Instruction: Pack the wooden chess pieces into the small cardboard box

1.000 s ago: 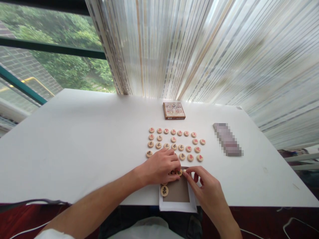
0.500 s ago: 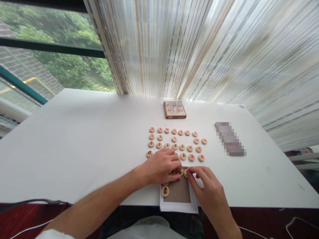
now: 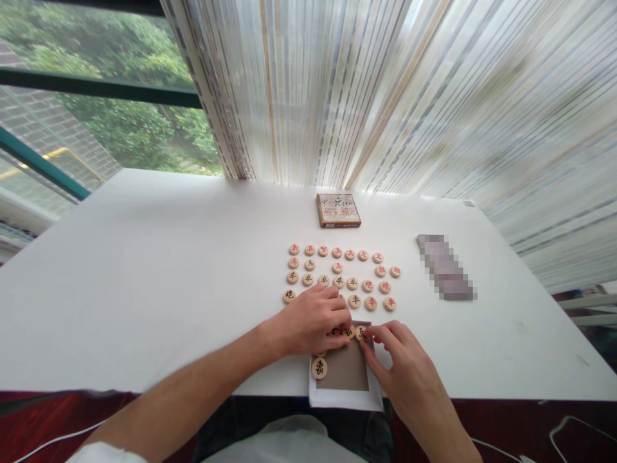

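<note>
A shallow white box tray (image 3: 344, 399) with a grey-brown bottom sits at the table's front edge. Round wooden xiangqi pieces with black characters lie along its far and left sides, including an elephant piece (image 3: 319, 368). My left hand (image 3: 315, 321) reaches over the far left corner, its thumb and forefinger closed about a xiangqi piece (image 3: 349, 332) and hiding others. In the far right corner lies a black horse piece (image 3: 360, 333). Beside it is my right hand (image 3: 398, 354), thumb and forefinger parted, the fingertips close against the piece's right side.
Rows of red and black xiangqi pieces (image 3: 338, 281) stand beyond the tray on the white table (image 3: 144, 276). Farther back lies a printed xiangqi box (image 3: 339, 210). A blurred-out flat object (image 3: 446, 267) is at the right. String curtains (image 3: 308, 96) hang behind the table.
My right thumb and forefinger have parted and drawn slightly right, uncovering the horse piece in the tray's corner. My left hand has stayed in place.
</note>
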A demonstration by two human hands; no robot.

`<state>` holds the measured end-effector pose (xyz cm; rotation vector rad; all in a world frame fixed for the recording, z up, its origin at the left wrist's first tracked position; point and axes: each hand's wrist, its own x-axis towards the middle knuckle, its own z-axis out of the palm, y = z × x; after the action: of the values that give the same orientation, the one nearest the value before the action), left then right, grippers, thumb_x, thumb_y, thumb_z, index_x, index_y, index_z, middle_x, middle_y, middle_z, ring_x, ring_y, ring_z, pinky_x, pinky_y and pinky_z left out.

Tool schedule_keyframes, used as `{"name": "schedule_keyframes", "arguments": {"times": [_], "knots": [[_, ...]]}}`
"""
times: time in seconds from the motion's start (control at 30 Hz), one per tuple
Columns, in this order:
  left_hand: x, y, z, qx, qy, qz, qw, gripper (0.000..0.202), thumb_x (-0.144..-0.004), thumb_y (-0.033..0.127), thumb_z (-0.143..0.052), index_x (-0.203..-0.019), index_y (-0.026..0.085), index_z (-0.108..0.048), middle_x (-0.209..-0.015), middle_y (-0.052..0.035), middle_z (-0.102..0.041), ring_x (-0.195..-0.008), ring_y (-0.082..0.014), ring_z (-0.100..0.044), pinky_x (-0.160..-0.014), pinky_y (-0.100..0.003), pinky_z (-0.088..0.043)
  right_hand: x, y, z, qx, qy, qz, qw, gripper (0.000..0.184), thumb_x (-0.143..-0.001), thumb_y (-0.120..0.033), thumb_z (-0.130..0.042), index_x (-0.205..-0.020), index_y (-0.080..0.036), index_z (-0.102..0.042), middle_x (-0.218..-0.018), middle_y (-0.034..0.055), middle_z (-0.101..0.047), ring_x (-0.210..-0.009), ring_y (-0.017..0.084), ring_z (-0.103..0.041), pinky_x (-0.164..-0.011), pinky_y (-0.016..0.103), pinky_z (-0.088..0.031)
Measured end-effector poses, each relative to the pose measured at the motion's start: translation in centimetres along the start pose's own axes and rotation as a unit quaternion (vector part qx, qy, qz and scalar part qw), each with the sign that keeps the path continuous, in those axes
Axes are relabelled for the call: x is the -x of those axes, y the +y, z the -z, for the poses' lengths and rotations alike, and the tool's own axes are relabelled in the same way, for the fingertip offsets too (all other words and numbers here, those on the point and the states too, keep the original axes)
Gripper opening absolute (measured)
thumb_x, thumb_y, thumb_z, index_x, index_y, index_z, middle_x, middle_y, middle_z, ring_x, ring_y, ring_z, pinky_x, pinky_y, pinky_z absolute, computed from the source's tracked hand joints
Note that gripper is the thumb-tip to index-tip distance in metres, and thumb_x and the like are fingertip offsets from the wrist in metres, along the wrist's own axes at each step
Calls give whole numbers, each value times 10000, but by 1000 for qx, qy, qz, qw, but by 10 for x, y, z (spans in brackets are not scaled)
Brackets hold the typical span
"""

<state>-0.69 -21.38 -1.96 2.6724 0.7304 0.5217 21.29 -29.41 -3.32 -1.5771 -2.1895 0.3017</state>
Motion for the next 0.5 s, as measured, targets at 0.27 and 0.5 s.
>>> {"name": "schedule_keyframes", "arguments": {"times": [0.27, 0.5], "knots": [[0, 0, 0, -12, -2, -4, 1000, 183, -920, 372, -690, -890, 193, -667, -913, -19, -722, -937, -210, -582, -846, -355, -397, 0, 0, -2, -17, -8, -25, 1000, 68, -984, -254, -564, -937, -249, -613, -904, 42, -612, -788, 212, -633, -701, 334, -538], [0, 0, 1, -8, 3, -5, 1000, 209, -904, 403, -705, -897, 199, -658, -910, -25, -722, -935, -219, -592, -836, -356, -392, 1, -1, -4, -23, 9, -34, 999, 86, -987, -282, -572, -918, -246, -608, -892, 39, -601, -778, 204, -620, -687, 317, -521]]}}
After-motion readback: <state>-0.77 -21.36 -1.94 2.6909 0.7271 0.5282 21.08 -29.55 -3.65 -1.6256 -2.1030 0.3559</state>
